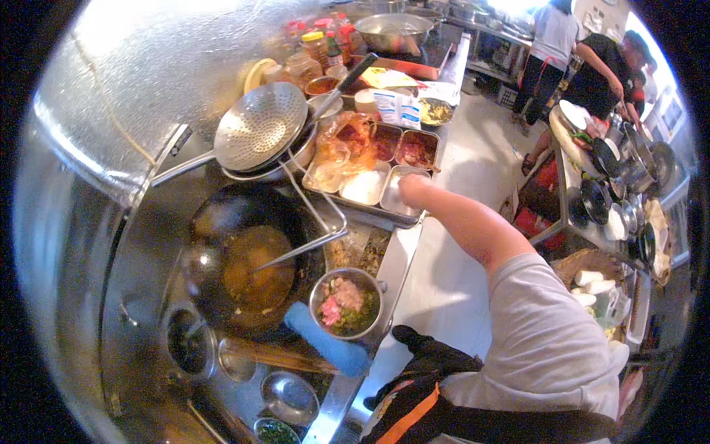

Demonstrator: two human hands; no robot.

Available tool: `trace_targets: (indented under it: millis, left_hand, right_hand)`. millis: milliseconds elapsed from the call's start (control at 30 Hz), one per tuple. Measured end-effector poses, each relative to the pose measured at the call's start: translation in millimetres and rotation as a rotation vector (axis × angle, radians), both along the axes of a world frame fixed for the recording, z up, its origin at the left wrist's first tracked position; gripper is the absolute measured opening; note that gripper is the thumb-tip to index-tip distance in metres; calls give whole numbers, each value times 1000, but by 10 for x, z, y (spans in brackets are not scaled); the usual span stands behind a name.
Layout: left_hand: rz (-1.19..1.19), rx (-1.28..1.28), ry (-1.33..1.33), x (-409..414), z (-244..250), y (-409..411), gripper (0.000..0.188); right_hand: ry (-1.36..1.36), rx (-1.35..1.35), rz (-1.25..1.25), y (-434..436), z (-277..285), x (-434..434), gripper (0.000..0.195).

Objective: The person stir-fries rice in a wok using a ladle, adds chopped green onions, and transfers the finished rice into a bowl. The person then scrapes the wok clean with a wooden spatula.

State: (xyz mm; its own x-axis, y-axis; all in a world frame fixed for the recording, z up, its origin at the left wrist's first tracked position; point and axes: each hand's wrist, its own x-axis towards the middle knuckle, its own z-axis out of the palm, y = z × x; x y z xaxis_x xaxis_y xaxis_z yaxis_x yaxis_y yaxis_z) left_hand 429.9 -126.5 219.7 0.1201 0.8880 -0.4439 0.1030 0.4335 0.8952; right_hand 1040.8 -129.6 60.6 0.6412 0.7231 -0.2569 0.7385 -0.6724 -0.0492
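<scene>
My right hand (415,190) reaches down into a square metal seasoning container (392,194) at the near corner of a tray. Its fingertips are hidden inside, so their grip does not show. Beside it, another container holds a heap of white seasoning (363,186). Farther back are containers of dark red seasoning (417,150), and an orange-tinted plastic bag (346,141) lies over part of the tray. A black wok (211,222) with brown liquid (244,288) sits to the left, a metal rod (305,250) reaching into it. My left hand is out of view.
A perforated strainer (260,127) rests over a pot behind the wok. A steel bowl of pink minced meat and greens (346,302) stands at the counter edge by a blue rolled cloth (327,338). Two people (554,44) stand at the back right, near a table of pans (596,200).
</scene>
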Motion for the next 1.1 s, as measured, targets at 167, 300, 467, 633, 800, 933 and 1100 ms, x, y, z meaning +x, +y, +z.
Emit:
trace_targets:
  millis: [167, 300, 467, 633, 800, 933, 1100]
  left_hand:
    - [-13, -3, -22, 468, 77, 28, 28]
    - [-6, -4, -85, 657, 118, 58, 30]
    - [32, -27, -201, 631, 121, 150, 33]
    - [202, -69, -336, 80, 60, 155, 37]
    - [153, -107, -751, -1098, -157, 2, 40]
    - [174, -63, -135, -1679, -85, -215, 39]
    - [235, -114, -7, -2715, -141, -876, 39]
  right_hand:
    - [137, -106, 174, 20, -76, 163, 17]
    - [195, 36, 123, -110, -17, 382, 18]
    - [73, 224, 136, -340, 238, 506, 16]
    - [65, 294, 138, -250, 687, 222, 20]
    - [99, 376, 386, 277, 1324, -811, 16]
    - [409, 445, 431, 956, 1569, -2107, 9]
    - [580, 682, 942, 2261, 1829, -4583, 20]
